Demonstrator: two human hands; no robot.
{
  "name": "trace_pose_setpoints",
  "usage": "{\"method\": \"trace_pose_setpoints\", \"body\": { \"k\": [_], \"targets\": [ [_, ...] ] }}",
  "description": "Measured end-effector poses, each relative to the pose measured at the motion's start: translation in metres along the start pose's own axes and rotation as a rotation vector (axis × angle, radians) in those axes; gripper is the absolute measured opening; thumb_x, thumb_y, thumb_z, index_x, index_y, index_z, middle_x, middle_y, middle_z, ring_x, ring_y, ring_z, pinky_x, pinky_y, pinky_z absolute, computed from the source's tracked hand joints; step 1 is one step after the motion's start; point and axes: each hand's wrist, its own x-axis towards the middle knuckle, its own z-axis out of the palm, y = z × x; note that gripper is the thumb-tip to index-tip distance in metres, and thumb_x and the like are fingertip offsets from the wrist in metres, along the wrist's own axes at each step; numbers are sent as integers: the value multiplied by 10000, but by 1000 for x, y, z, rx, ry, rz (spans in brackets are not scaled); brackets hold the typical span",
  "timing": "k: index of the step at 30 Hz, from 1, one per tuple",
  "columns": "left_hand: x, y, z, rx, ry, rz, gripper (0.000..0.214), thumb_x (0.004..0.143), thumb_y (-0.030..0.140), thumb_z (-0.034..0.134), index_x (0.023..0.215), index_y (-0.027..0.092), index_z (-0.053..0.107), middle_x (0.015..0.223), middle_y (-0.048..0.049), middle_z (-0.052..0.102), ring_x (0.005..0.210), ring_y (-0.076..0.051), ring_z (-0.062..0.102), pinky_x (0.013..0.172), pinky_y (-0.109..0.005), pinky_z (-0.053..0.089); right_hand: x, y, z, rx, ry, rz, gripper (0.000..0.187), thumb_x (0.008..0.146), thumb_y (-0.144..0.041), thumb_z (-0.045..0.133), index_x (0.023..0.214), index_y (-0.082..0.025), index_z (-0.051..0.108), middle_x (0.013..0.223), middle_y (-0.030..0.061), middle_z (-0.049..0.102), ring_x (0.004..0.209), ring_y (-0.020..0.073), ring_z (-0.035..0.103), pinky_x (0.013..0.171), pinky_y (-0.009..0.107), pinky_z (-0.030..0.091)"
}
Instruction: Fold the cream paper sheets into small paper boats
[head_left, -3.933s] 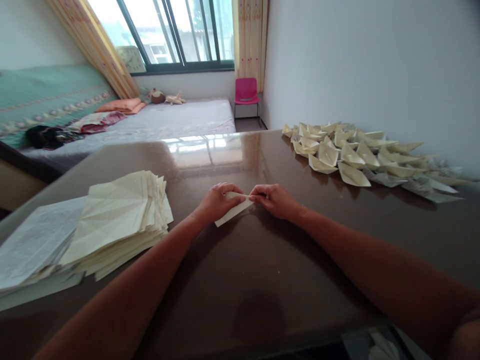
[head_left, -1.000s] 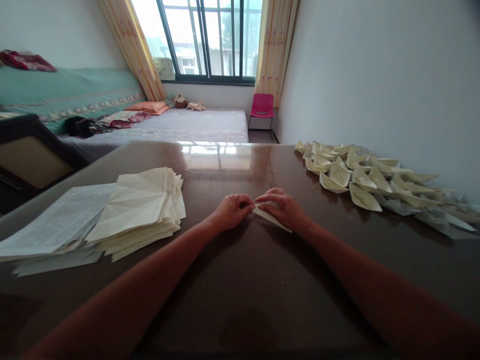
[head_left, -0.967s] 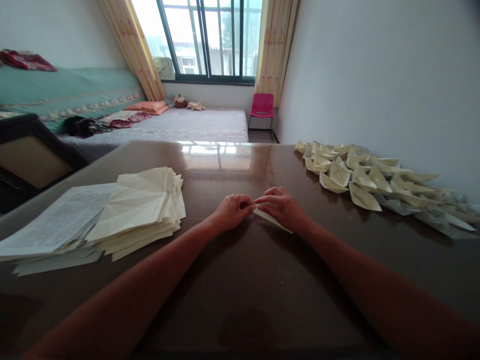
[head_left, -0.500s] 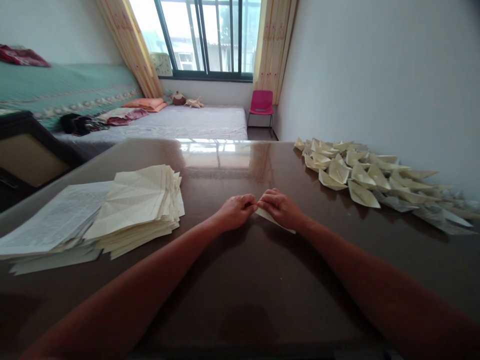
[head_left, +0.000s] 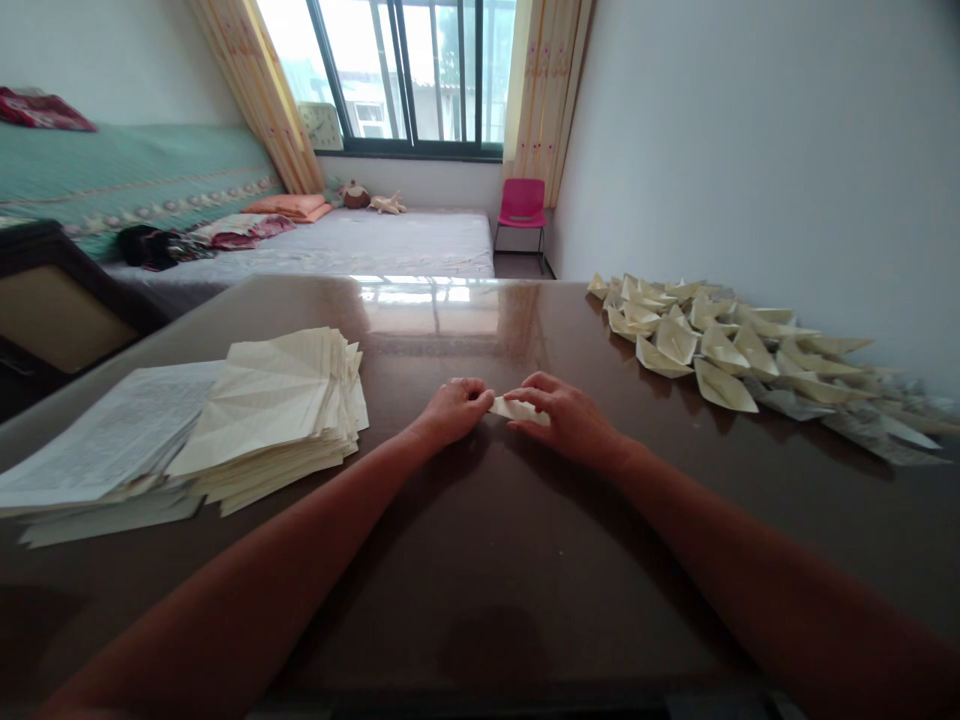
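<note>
Low over the middle of the table, a small piece of folded cream paper (head_left: 529, 411) lies between my two hands. My left hand (head_left: 455, 410) is closed, pinching the left tip of the paper between thumb and fingers. My right hand (head_left: 568, 418) curves loosely around the other end, with the fingers along the far edge and the thumb on the near side. Part of the paper is hidden by the right fingers.
To the left, a stack of creased cream sheets (head_left: 262, 390) overlaps some printed pages (head_left: 112, 430). Many folded paper boats (head_left: 724, 350) crowd the right side of the brown glossy table (head_left: 450, 560) by the wall. Beyond stand a bed (head_left: 420, 240) and a pink chair (head_left: 523, 205).
My hands have moved apart a little, the left one leftward. The right fingers have loosened and spread, and the folded paper has turned flatter, showing more between the hands.
</note>
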Motion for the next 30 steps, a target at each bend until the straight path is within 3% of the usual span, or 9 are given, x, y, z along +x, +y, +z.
{"method": "trace_pose_setpoints", "body": {
  "k": [8, 14, 18, 22, 26, 30],
  "targets": [
    [-1, 2, -2, -37, -32, 43, 300, 763, 323, 461, 523, 155, 524, 481, 44, 402, 526, -96, 388, 519, -231, 286, 2, 14, 1, 232, -118, 3, 313, 867, -356, 590, 1156, -252, 654, 997, 39, 625, 728, 113, 603, 725, 258, 476],
    [-2, -1, 1, 57, -14, 83, 426, 863, 420, 395, 551, 157, 515, 493, 39, 415, 523, -93, 402, 547, -239, 272, 3, 13, -5, 211, -167, -58, 320, 950, -291, 440, 1196, -213, 628, 1034, 69, 623, 864, 144, 607, 819, 274, 464],
    [-6, 2, 3, 151, 55, 81, 524, 908, 529, 325, 591, 170, 537, 532, 16, 487, 542, -111, 438, 553, -248, 266, 0, 3, -5, -93, -129, -103, 333, 933, -251, 454, 1240, -226, 581, 1082, 89, 623, 977, 198, 572, 830, 296, 444],
    [-13, 13, 2, 193, 65, 81, 560, 929, 574, 247, 678, 196, 576, 656, -21, 612, 630, -151, 545, 588, -257, 305, 0, -3, -3, -303, -61, -1, 280, 950, -309, 436, 1149, -230, 616, 933, 87, 632, 856, 194, 585, 728, 270, 426],
    [-20, 25, 6, 210, 80, 95, 417, 886, 592, 380, 816, 218, 551, 801, -16, 655, 708, -166, 594, 613, -257, 353, 0, -4, 0, -206, 14, 17, 293, 959, -294, 397, 1168, -209, 585, 972, 79, 626, 842, 186, 603, 755, 267, 424],
    [-24, 31, 13, 212, 84, 62, 232, 880, 439, 467, 977, 228, 472, 866, -20, 662, 723, -175, 628, 625, -265, 386, 0, -8, 6, -65, 100, 14, 285, 930, -257, 430, 1185, -212, 549, 1025, 78, 628, 925, 205, 599, 800, 281, 434]
  ]
}}
